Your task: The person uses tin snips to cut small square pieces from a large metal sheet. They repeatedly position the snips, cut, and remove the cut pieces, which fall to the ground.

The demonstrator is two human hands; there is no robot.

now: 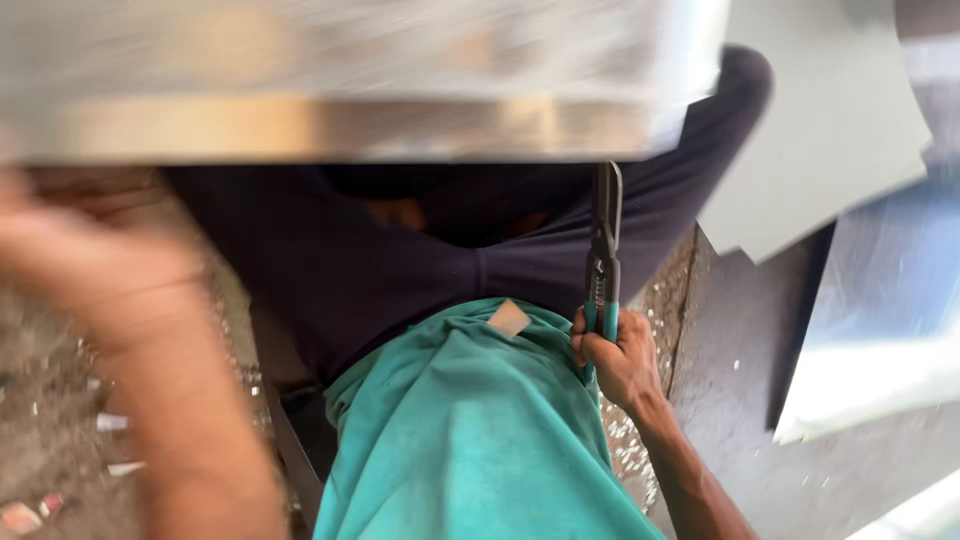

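A large metal sheet (340,80), blurred, lay across the top, its folded edge facing the person's dark trousers (400,260) and teal shirt (470,430). Grey sheets (830,130) lay stacked at the upper right beside a dark slab (740,400). The right hand (620,360) was closed tight around the teal handles of tin snips (604,250), whose blades pointed up to the sheet's edge. The left hand (90,260), raised and blurred, sat near the sheet's left end; I could not tell its grip.
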